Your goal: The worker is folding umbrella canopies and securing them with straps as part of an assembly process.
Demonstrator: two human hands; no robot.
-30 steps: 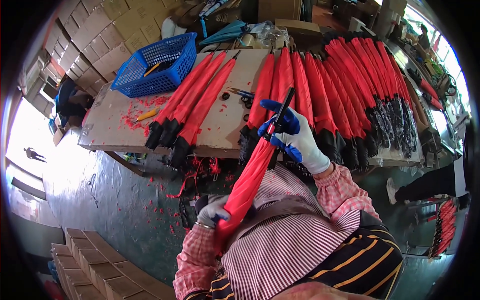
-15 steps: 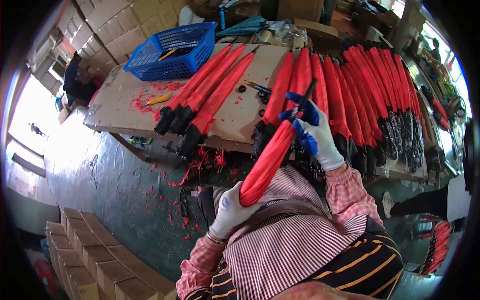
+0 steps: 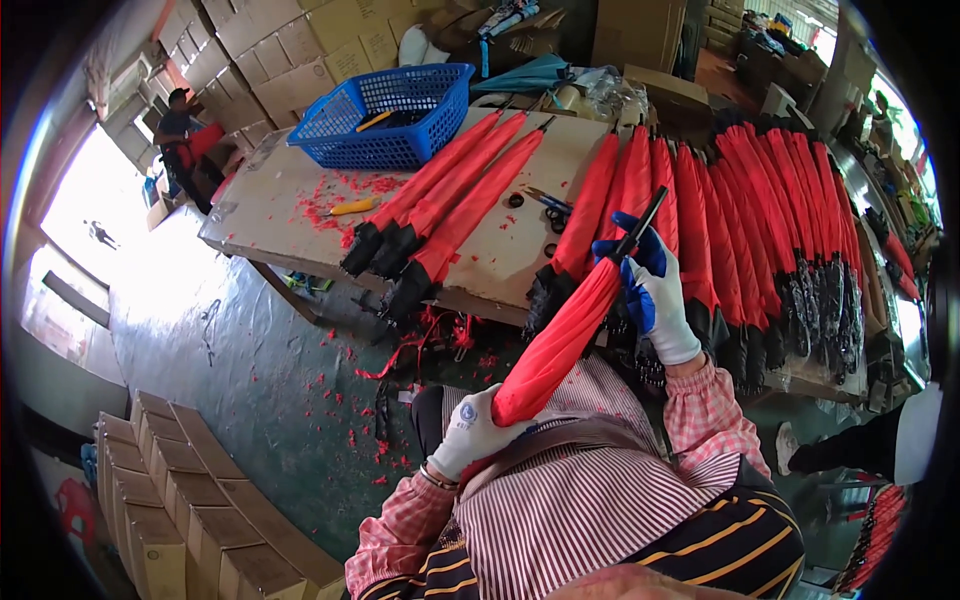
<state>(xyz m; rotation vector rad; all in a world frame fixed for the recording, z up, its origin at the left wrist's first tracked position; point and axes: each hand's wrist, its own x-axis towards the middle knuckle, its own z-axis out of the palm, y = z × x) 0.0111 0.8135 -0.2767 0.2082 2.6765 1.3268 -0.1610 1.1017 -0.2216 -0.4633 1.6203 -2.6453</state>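
A furled red umbrella (image 3: 560, 345) slants across my lap, its black tip (image 3: 650, 212) pointing up and away. My left hand (image 3: 478, 435), in a white glove, wraps round its lower end. My right hand (image 3: 657, 290), in a white glove with blue palm and fingers, closes its fingers round the top where red cloth meets the black tip. The cloth lies in slightly spiralled folds. Beyond it on the table, three furled red umbrellas (image 3: 450, 195) with black ends lie side by side. A long row of similar umbrellas (image 3: 775, 200) fills the table's right side.
On the table (image 3: 250, 225) are a blue basket (image 3: 455, 125), a yellow-handled cutter (image 3: 355, 206), scissors (image 3: 549, 203) and red scraps. Cardboard cartons (image 3: 190, 500) stack at lower left. A person (image 3: 178, 140) stands far left holding something red; another person's leg (image 3: 850, 455) shows at right.
My view has shifted, so the table sits lower and further right. Both hands still hold the umbrella, whose folds look more twisted. The person at far left has become more upright.
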